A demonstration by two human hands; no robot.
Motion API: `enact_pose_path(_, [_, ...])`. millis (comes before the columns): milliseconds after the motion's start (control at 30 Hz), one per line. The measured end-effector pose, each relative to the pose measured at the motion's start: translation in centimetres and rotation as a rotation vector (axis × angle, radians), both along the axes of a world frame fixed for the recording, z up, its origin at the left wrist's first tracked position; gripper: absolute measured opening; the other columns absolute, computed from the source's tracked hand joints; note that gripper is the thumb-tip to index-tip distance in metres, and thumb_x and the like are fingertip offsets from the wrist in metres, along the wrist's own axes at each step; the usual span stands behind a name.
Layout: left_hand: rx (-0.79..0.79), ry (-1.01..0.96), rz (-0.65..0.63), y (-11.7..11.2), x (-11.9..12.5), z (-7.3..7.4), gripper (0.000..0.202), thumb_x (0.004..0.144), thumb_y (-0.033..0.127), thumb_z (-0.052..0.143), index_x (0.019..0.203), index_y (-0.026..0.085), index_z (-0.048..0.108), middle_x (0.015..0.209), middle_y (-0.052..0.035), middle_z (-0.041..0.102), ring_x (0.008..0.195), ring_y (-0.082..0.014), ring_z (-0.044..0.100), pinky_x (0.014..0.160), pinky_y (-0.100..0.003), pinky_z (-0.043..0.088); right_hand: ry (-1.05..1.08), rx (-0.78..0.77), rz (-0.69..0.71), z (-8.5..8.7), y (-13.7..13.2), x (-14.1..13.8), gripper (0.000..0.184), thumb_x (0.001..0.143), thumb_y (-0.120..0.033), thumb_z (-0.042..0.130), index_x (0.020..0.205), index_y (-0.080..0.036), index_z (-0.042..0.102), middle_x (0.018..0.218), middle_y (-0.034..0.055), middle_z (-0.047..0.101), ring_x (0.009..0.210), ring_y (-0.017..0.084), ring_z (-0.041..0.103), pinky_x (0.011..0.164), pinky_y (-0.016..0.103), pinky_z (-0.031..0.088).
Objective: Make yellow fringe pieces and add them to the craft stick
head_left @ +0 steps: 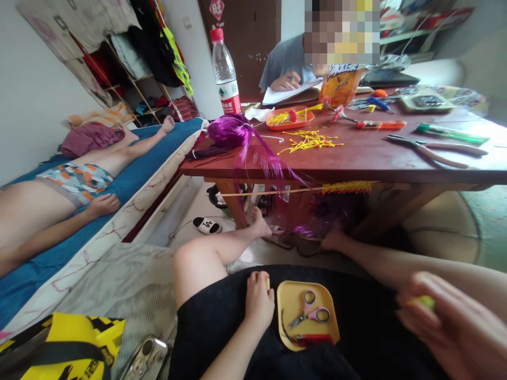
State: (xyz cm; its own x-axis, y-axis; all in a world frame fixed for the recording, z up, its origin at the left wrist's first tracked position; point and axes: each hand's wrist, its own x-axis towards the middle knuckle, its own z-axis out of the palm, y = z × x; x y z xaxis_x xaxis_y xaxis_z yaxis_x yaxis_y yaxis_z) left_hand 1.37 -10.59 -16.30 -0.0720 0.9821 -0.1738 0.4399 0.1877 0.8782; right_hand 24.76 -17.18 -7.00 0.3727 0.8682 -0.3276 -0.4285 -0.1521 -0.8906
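My left hand (259, 303) rests on the black cloth over my lap, its fingers curled in. A small yellowish patch shows by its thumb, too little to name. At the right, my right hand (455, 322) is raised and blurred, its fingers closed around a small yellow-green thing (424, 301). Between the hands, nearer the left, a yellow tray (283, 295) lies on my lap. It holds scissors (312, 311) with pinkish handles and a red lighter-like object (315, 339).
A red-brown table (245, 168) ahead bears purple fibre (229, 131), yellow stems (309, 141), pliers (431, 149) and a bottle (226, 79). A stick wound with yellow (346, 187) juts below its edge. One person writes across it; another lies on the bed (150, 150).
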Motion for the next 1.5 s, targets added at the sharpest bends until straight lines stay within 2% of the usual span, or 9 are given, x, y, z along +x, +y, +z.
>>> enact_pose_path(133, [0.267,0.020,0.023,-1.5,0.6,5.4,0.020,0.076,0.014,0.046,0.096,0.019,0.049,0.103,-0.0092,0.048,0.102,-0.0237,0.045,0.091,-0.037,0.030,0.138,-0.073,0.282,0.9,0.4,-2.8,0.038,0.072,-0.052,0.063,0.064,-0.017,0.050,0.050,-0.0069,0.029,0.045,0.006,0.020,0.042,0.019,0.021])
enact_pose_path(233, [0.182,-0.023,-0.354,-2.8,1.7,9.4,0.020,0.081,0.018,0.046,0.100,0.021,0.049,0.092,-0.0050,0.057,0.087,-0.0189,0.053,0.080,-0.030,0.038,0.153,-0.061,0.329,0.7,1.0,-4.8,0.040,0.072,-0.053,0.063,0.065,-0.017,0.046,0.049,-0.0082,0.029,0.047,0.006,0.017,0.044,0.018,0.019])
enact_pose_path(300, [0.054,-0.045,-0.561,-3.3,2.5,10.6,0.026,0.076,0.016,0.055,0.101,0.021,0.052,0.083,-0.0029,0.061,0.076,-0.0172,0.056,0.069,-0.025,0.041,0.165,-0.064,0.367,0.3,1.0,-5.6,0.039,0.073,-0.053,0.062,0.068,-0.017,0.045,0.050,-0.0085,0.029,0.048,0.007,0.017,0.045,0.017,0.018])
enact_pose_path(400, [0.016,0.017,-0.648,-3.4,3.3,10.6,0.010,0.077,0.015,0.053,0.084,0.018,0.060,0.074,-0.0036,0.060,0.067,-0.0156,0.055,0.061,-0.023,0.038,0.180,-0.076,0.405,0.0,0.7,-5.8,0.037,0.076,-0.052,0.059,0.071,-0.018,0.044,0.051,-0.0088,0.028,0.049,0.007,0.017,0.045,0.017,0.018])
enact_pose_path(567, [0.000,-0.095,-0.616,-2.6,2.0,10.8,0.025,0.083,0.026,0.048,0.066,0.016,0.062,0.065,-0.0024,0.051,0.063,-0.0132,0.048,0.060,-0.023,0.034,0.018,-0.077,0.648,-0.6,0.7,-3.8,0.032,0.083,-0.051,0.048,0.082,-0.019,0.048,0.059,-0.0065,0.036,0.051,0.008,0.030,0.048,0.015,0.026])
enact_pose_path(733, [-0.253,-0.663,-0.293,-1.7,-0.4,10.7,0.020,0.075,0.017,0.051,0.056,0.015,0.051,0.078,-0.0029,0.051,0.062,-0.0109,0.046,0.059,-0.024,0.036,-0.850,-0.045,0.996,-5.2,0.6,-4.2,0.027,0.089,-0.028,0.030,0.088,-0.019,0.055,0.074,0.0031,0.058,0.069,0.016,0.056,0.062,0.024,0.042])
enact_pose_path(867, [-0.390,-0.984,-0.101,-1.3,-1.0,10.0,0.015,0.071,0.011,0.049,0.057,0.015,0.045,0.083,-0.0088,0.061,0.078,-0.0185,0.055,0.070,-0.029,0.040,-1.123,-0.057,1.076,-9.1,-0.5,-7.0,0.022,0.075,-0.005,0.042,0.075,-0.015,0.061,0.083,0.0106,0.063,0.071,0.021,0.060,0.063,0.027,0.043])
enact_pose_path(1133, [-0.647,-1.189,-0.032,-1.8,-0.1,8.0,0.019,0.077,0.016,0.049,0.059,0.016,0.044,0.054,0.0014,0.051,0.056,-0.0133,0.054,0.065,-0.031,0.044,-1.525,0.046,0.951,-9.9,1.4,-5.1,0.032,0.073,-0.003,0.051,0.100,-0.018,0.061,0.095,0.0103,0.060,0.078,0.023,0.058,0.069,0.031,0.042])
enact_pose_path(1500, [-0.636,-1.157,-0.004,-2.4,0.0,7.2,0.019,0.077,0.021,0.053,0.060,0.015,0.046,0.054,-0.0012,0.053,0.049,-0.0103,0.048,0.056,-0.026,0.040,-1.635,0.206,0.980,-10.6,0.2,-5.6,0.024,0.071,-0.002,0.052,0.081,-0.020,0.062,0.083,0.0036,0.060,0.072,0.018,0.058,0.062,0.025,0.043])
